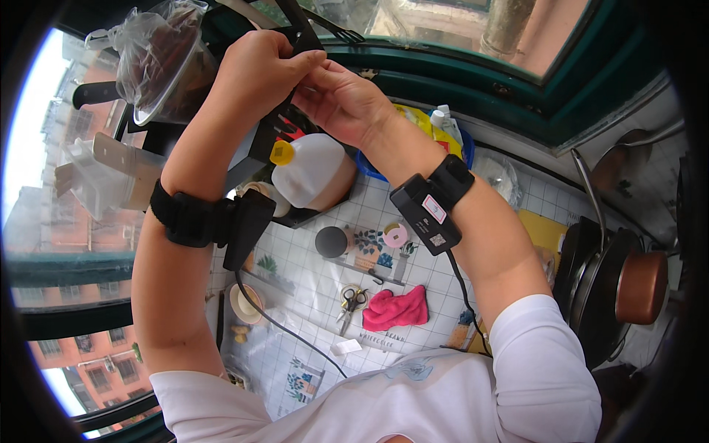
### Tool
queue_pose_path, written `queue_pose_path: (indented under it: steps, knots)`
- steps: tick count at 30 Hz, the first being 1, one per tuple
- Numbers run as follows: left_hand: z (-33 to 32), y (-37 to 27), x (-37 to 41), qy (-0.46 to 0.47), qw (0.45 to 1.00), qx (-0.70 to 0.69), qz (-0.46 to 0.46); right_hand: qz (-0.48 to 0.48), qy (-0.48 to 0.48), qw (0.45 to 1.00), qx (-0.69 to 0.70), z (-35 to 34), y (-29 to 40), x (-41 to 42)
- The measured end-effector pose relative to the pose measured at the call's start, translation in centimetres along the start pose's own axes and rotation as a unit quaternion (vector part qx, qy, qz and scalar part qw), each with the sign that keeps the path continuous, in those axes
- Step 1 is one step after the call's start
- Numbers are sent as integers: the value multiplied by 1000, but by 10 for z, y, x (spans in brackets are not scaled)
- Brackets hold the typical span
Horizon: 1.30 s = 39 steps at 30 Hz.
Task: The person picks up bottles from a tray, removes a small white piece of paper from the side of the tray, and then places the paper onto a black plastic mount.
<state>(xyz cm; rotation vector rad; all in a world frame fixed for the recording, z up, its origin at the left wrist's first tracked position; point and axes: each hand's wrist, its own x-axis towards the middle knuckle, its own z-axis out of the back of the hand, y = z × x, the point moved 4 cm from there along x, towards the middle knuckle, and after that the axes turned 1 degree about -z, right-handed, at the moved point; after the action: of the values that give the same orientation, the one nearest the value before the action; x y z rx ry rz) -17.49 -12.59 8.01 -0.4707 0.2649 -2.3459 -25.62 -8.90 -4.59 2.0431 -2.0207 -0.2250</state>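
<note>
My left hand (257, 69) is raised against the black metal rack (303, 34), fingers bent out of sight and thumb pointing right. My right hand (346, 102) meets it at the rack's upright, palm partly turned up with curled fingers. The two thumbs come together there. Whether anything small is pinched between them is hidden. Just below stands a translucent plastic jug (313, 171) with a yellow cap and brownish liquid. Left of my left hand, a tied clear plastic bag (158, 61) of dark reddish contents rests in a plastic container on the rack.
A black-handled knife (97, 94) juts from the rack near plastic containers (105, 177). Yellow pouches stand in a blue basket (469, 147). Scissors (350, 307), a pink cloth (396, 309), a dark-lidded jar (331, 242) and a bowl (247, 303) sit on the patterned counter cover. Cookware (601, 282) stands right.
</note>
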Motion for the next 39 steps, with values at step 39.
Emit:
queue_pose_path:
  steps: [39]
  knots:
    - [8,-62,-312,-174,909,-335,177,-82,-155,962,-210,-76,56,-253]
